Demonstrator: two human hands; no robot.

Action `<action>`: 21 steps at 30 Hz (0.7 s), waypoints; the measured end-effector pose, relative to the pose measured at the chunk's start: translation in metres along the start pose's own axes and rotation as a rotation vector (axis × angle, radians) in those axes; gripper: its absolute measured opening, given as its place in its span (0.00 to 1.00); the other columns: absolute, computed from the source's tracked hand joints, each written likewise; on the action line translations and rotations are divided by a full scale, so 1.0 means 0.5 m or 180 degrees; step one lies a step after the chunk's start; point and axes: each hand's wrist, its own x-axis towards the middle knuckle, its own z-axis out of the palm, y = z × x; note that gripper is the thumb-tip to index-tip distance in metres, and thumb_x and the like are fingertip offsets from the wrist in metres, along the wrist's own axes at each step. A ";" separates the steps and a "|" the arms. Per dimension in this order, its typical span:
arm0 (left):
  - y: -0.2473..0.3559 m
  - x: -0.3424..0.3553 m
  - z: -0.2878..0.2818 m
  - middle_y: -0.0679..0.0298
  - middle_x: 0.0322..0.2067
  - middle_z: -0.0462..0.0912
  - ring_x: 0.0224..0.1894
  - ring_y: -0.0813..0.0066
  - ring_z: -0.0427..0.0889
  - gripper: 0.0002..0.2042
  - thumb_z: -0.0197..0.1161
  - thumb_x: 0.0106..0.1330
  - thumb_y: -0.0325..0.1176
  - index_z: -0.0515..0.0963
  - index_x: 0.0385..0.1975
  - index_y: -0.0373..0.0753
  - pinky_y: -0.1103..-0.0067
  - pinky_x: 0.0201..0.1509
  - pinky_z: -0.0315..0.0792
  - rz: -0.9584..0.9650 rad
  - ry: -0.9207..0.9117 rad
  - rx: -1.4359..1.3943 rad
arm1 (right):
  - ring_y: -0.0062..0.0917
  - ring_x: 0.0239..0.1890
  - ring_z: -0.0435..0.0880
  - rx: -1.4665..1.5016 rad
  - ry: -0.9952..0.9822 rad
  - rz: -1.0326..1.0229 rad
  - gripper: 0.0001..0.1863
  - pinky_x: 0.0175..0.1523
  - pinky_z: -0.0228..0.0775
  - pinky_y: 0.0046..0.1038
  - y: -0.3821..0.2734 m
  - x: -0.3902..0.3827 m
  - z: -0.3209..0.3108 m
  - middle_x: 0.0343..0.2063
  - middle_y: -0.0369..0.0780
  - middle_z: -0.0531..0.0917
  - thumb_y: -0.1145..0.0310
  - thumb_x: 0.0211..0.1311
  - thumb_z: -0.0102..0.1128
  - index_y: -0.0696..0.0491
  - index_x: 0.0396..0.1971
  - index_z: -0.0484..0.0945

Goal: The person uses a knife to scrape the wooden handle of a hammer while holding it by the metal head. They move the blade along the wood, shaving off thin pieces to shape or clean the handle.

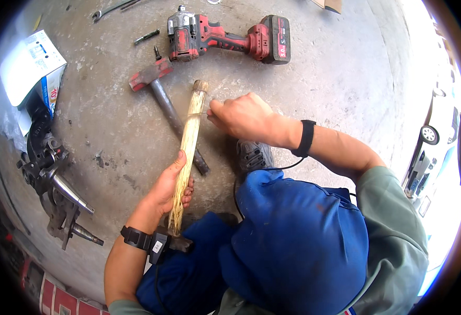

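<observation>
My left hand [168,185] is wrapped round the lower half of a wooden hammer handle [191,134]. The pale, splintered wood stands tilted, with a darker upper end. A dark metal hammer head [180,243] shows at its lower end, partly hidden by the strap device on my wrist. To the right of the handle's upper part, my right hand [243,116] is closed in a pinch on a thin wire-like strand [197,114] that crosses the wood. Behind the handle, a hammer with a red head [150,73] and a dark metal shaft lies on the concrete.
A red and black cordless impact wrench [225,39] lies beyond my hands. Near it are a dark bolt [147,37] and a wrench [104,13]. Greasy metal vehicle parts [52,178] and a white box [33,65] are at the left. My shoe [255,155] is below my right hand.
</observation>
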 end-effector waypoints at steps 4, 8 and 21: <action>0.027 0.013 0.003 0.64 0.13 0.66 0.10 0.73 0.66 0.39 0.51 0.59 0.79 0.69 0.21 0.39 0.76 0.15 0.66 0.0196 0.0168 -0.0055 | 0.47 0.22 0.82 0.0026 0.0319 0.0153 0.16 0.27 0.72 0.48 0.001 0.030 -0.005 0.18 0.46 0.81 0.55 0.74 0.50 0.53 0.33 0.71; 0.048 -0.006 0.016 0.64 0.17 0.69 0.12 0.74 0.69 0.38 0.51 0.60 0.78 0.70 0.25 0.39 0.77 0.16 0.68 0.0275 0.0064 -0.0106 | 0.47 0.24 0.82 0.0078 0.0817 0.0446 0.15 0.28 0.73 0.48 0.040 0.036 -0.007 0.20 0.46 0.82 0.56 0.74 0.52 0.54 0.34 0.72; 0.052 -0.008 0.013 0.67 0.12 0.68 0.10 0.75 0.70 0.40 0.42 0.61 0.81 0.71 0.21 0.42 0.76 0.13 0.70 0.0509 -0.0023 -0.0216 | 0.48 0.22 0.82 0.0413 0.0677 0.0061 0.16 0.26 0.72 0.48 0.020 0.068 0.016 0.16 0.47 0.79 0.56 0.74 0.50 0.54 0.33 0.70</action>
